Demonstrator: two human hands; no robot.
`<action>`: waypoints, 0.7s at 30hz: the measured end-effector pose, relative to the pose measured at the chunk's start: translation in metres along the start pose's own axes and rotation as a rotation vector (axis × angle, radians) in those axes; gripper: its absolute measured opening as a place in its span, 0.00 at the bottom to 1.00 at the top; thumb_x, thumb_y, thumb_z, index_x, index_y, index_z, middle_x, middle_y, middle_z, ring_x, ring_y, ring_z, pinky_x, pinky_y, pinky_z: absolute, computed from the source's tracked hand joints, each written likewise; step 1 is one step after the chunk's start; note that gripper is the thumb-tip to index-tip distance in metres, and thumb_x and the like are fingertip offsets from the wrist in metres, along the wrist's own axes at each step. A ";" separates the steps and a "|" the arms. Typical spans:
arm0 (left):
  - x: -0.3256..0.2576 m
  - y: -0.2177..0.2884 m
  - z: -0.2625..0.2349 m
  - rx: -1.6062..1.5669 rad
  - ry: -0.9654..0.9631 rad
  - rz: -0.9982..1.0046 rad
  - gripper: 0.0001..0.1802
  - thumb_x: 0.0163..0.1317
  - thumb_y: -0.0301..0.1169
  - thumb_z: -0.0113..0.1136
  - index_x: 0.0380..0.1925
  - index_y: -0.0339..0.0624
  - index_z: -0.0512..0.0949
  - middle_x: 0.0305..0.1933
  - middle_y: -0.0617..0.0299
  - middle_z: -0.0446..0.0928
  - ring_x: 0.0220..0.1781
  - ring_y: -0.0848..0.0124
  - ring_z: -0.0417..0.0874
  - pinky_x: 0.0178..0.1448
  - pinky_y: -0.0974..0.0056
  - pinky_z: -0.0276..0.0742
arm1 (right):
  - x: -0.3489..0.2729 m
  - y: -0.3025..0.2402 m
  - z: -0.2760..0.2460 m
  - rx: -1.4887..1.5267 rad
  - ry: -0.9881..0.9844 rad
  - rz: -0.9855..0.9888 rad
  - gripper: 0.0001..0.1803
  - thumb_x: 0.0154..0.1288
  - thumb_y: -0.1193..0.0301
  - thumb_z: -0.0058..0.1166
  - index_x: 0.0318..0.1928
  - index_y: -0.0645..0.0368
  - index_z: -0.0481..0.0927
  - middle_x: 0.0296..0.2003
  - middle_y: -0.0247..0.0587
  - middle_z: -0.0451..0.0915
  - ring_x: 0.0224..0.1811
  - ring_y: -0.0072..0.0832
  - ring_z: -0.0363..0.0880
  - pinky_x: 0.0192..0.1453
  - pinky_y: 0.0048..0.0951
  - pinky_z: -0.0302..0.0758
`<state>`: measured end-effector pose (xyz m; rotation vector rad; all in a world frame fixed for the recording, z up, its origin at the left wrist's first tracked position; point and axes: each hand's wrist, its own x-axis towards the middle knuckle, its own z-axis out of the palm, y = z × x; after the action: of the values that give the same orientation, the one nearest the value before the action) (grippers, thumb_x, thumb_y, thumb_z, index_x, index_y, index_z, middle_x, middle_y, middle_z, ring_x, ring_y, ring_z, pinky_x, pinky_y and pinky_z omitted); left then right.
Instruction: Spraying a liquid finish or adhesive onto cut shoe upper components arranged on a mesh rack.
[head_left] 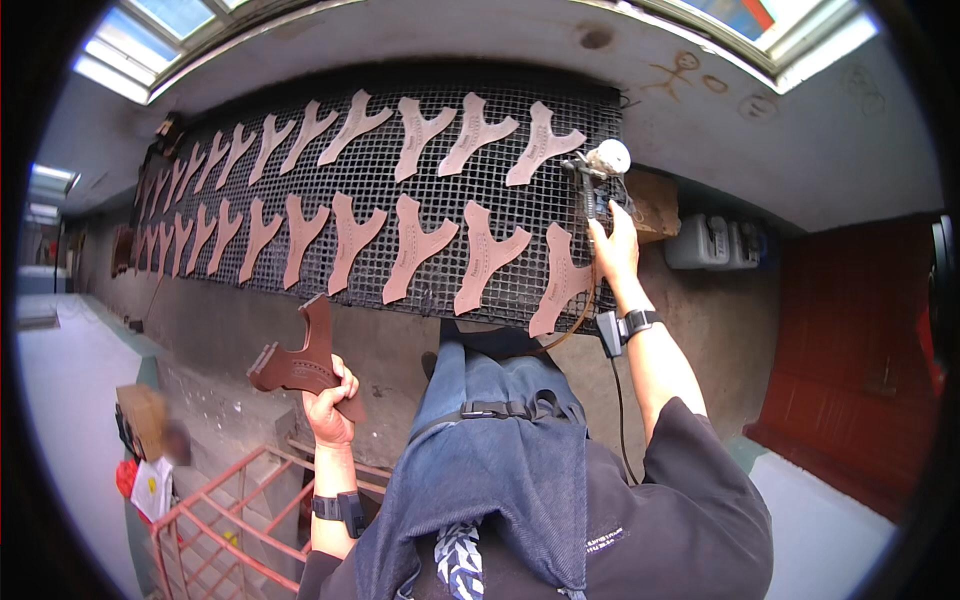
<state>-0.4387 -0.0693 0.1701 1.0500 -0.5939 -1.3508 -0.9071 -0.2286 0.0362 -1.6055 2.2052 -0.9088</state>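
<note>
The left hand has its grip closed around the near right end of a dark brown Y-shaped piece, thumb and fingers pressed together on it; the rest of that piece reaches past the hand to the left and far side, its far tip close to the near edge of the surface. Whether it is one piece or several stacked cannot be told, nor whether the tip touches that edge. The right hand has its grip wrapped on a spray gun with a white cup, held over the right end of the surface; its fingers are partly hidden, so whether the trigger is pressed cannot be told. An amber hose curves down below that hand. Two rows of paler Y-shaped pieces lie spread along the black mesh of the surface, the right end piece of the near row just left of the right hand and the right end piece of the far row beside the spray gun. A cardboard box and white jugs stand to the right.
</note>
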 end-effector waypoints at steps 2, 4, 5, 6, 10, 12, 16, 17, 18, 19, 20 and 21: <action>-0.012 0.002 -0.007 0.025 -0.002 -0.104 0.29 0.49 0.25 0.56 0.55 0.32 0.68 0.38 0.58 0.68 0.32 0.73 0.68 0.39 0.68 0.66 | 0.034 0.001 0.012 0.244 -0.109 0.200 0.33 0.64 0.58 0.62 0.64 0.66 0.74 0.57 0.53 0.80 0.60 0.41 0.78 0.67 0.36 0.70; -0.031 -0.004 0.007 0.008 0.139 -0.067 0.31 0.50 0.26 0.56 0.58 0.29 0.68 0.36 0.59 0.68 0.30 0.74 0.66 0.37 0.70 0.64 | 0.059 0.008 0.027 0.483 -0.119 0.242 0.32 0.63 0.58 0.65 0.62 0.67 0.77 0.53 0.49 0.83 0.55 0.35 0.81 0.63 0.33 0.73; -0.039 -0.006 0.007 -0.040 0.134 -0.086 0.33 0.51 0.26 0.57 0.60 0.28 0.68 0.36 0.59 0.68 0.31 0.74 0.66 0.38 0.70 0.64 | 0.073 0.019 0.033 0.606 -0.196 0.287 0.29 0.64 0.59 0.66 0.59 0.66 0.79 0.50 0.43 0.83 0.51 0.28 0.81 0.57 0.30 0.75; -0.050 -0.010 0.003 -0.090 0.137 -0.100 0.34 0.51 0.27 0.57 0.61 0.28 0.67 0.36 0.60 0.68 0.31 0.75 0.66 0.38 0.71 0.64 | 0.086 0.024 0.037 0.830 -0.342 0.385 0.23 0.64 0.61 0.66 0.54 0.63 0.82 0.44 0.39 0.84 0.44 0.24 0.83 0.45 0.28 0.79; -0.088 -0.028 -0.003 0.079 0.244 -0.072 0.24 0.56 0.27 0.59 0.54 0.28 0.73 0.34 0.62 0.70 0.33 0.73 0.69 0.37 0.68 0.65 | 0.109 0.009 0.047 0.979 -0.435 0.632 0.16 0.64 0.62 0.68 0.46 0.58 0.82 0.35 0.33 0.84 0.30 0.24 0.83 0.26 0.25 0.78; -0.101 -0.032 -0.011 0.170 0.286 -0.157 0.21 0.61 0.27 0.58 0.53 0.28 0.74 0.34 0.62 0.71 0.33 0.74 0.69 0.37 0.68 0.66 | 0.118 0.014 0.052 0.948 -0.484 0.638 0.15 0.64 0.60 0.67 0.44 0.56 0.82 0.32 0.31 0.83 0.29 0.22 0.82 0.27 0.25 0.78; -0.103 -0.042 -0.012 0.147 0.280 -0.288 0.19 0.71 0.34 0.55 0.54 0.29 0.77 0.32 0.64 0.74 0.30 0.75 0.70 0.37 0.69 0.66 | 0.117 -0.002 0.054 0.789 -0.478 0.637 0.14 0.68 0.53 0.60 0.36 0.50 0.82 0.24 0.19 0.75 0.22 0.12 0.69 0.22 0.18 0.64; -0.100 -0.042 -0.015 0.192 0.204 -0.293 0.22 0.74 0.37 0.52 0.58 0.30 0.75 0.34 0.62 0.77 0.31 0.73 0.74 0.40 0.68 0.71 | 0.116 -0.007 0.051 0.765 -0.454 0.623 0.15 0.69 0.52 0.59 0.35 0.49 0.82 0.24 0.19 0.75 0.22 0.12 0.69 0.21 0.18 0.64; -0.094 -0.043 -0.016 0.186 0.196 -0.292 0.22 0.74 0.37 0.52 0.58 0.30 0.75 0.34 0.62 0.77 0.31 0.73 0.74 0.40 0.68 0.71 | 0.114 -0.011 0.047 0.741 -0.423 0.611 0.16 0.69 0.52 0.59 0.34 0.49 0.81 0.23 0.19 0.74 0.22 0.12 0.68 0.21 0.18 0.64; -0.088 -0.042 -0.012 0.170 0.157 -0.283 0.22 0.74 0.36 0.51 0.59 0.30 0.75 0.35 0.62 0.78 0.33 0.73 0.77 0.43 0.69 0.73 | 0.110 -0.024 0.040 0.737 -0.415 0.609 0.16 0.69 0.52 0.59 0.34 0.49 0.81 0.23 0.19 0.74 0.22 0.12 0.68 0.21 0.18 0.64; -0.083 -0.043 -0.009 0.152 0.112 -0.276 0.21 0.75 0.35 0.50 0.59 0.30 0.74 0.35 0.62 0.79 0.36 0.73 0.80 0.46 0.69 0.76 | 0.106 -0.037 0.031 0.803 -0.408 0.619 0.16 0.69 0.51 0.59 0.34 0.49 0.81 0.23 0.20 0.74 0.22 0.13 0.68 0.21 0.18 0.63; -0.076 -0.044 -0.011 0.194 -0.001 -0.219 0.22 0.75 0.35 0.49 0.61 0.30 0.73 0.43 0.58 0.82 0.44 0.71 0.83 0.52 0.67 0.78 | 0.103 -0.045 0.023 0.870 -0.396 0.628 0.16 0.69 0.50 0.59 0.34 0.49 0.80 0.24 0.20 0.73 0.22 0.13 0.68 0.21 0.18 0.63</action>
<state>-0.4644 0.0109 0.1433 1.3012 -0.6338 -1.5053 -0.8964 -0.3400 0.0619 -0.5702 1.5226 -1.0145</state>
